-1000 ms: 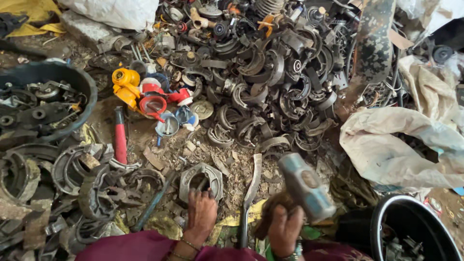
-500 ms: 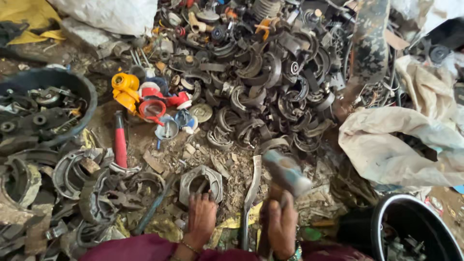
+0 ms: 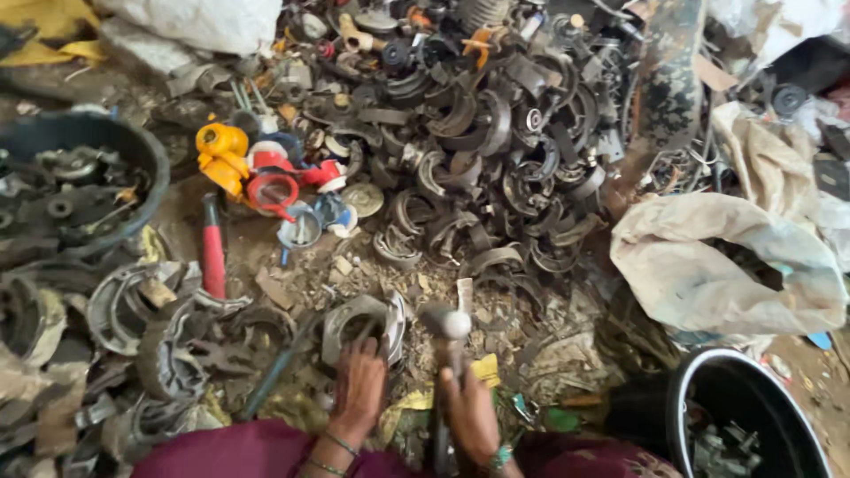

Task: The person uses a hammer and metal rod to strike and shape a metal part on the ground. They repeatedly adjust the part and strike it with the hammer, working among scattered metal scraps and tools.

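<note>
My left hand presses down on a curved grey metal brake shoe pair lying on the dirt at bottom centre. My right hand grips the handle of a hammer, whose steel head is down low, right beside the brake shoe. Bangles show on both wrists, above maroon cloth on my lap.
A large heap of dark brake shoes fills the ground ahead. Red and yellow plastic parts and a red-handled tool lie left. A black tub of metal parts stands left, a black bucket bottom right, a beige sack right.
The hammer, raised to the right a second ago, has swung down and left to the brake shoe. My left hand has stayed on the part.
</note>
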